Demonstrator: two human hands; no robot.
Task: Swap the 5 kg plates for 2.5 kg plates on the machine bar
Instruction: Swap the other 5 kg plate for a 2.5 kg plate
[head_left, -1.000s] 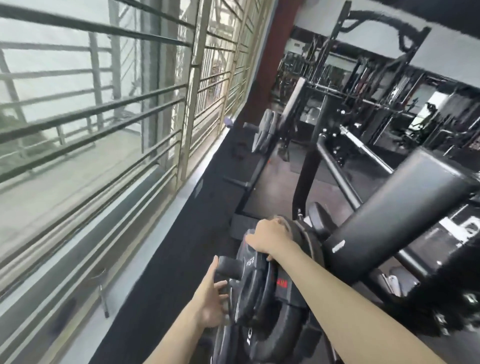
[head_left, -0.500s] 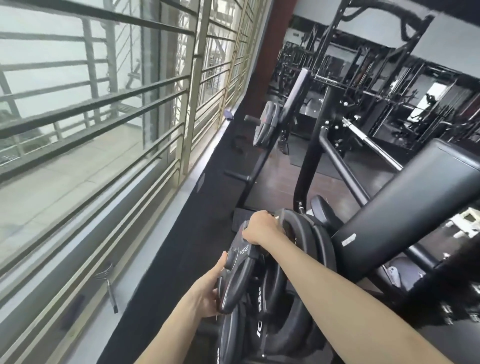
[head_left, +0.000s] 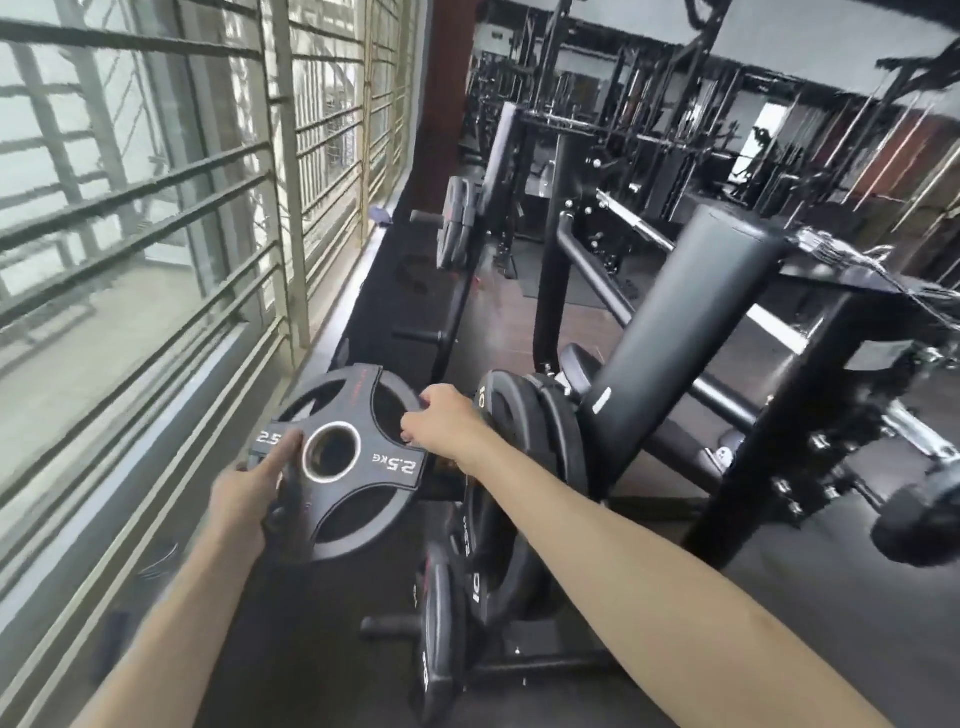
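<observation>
Arms: both bare forearms reach forward from the bottom of the view toward the plate storage.
Left hand (head_left: 249, 499): curled round the near-left rim of the 2.5 kg plate (head_left: 340, 465), forefinger stretched across its face toward the hub.
Right hand (head_left: 441, 428): fingers hooked through a cut-out at the plate's far-right edge, gripping the rim.
Change: a second ago this plate sat upright on the storage peg, edge-on among the others; now it is off the peg, tipped nearly face-up and carried between both hands, left of the stack.
Meaning: the lighter plate looks freed from storage, so I'd judge the next step is carrying it to the machine bar; whether the 5 kg plates are already off cannot be told here.
Plate: black, rubber-coated, three grip cut-outs, steel-ringed centre hole, "2.5 KG" in white on two spokes.
Stored plates (head_left: 524, 431): black discs marked 10, upright just right of the hands, more plates lower on the rack.
Roller pad (head_left: 675, 332): black cylinder slanting up beyond the stack.
Window bars (head_left: 156, 208): along the left wall.
Far room: dark racks and machines, blurred.
</observation>
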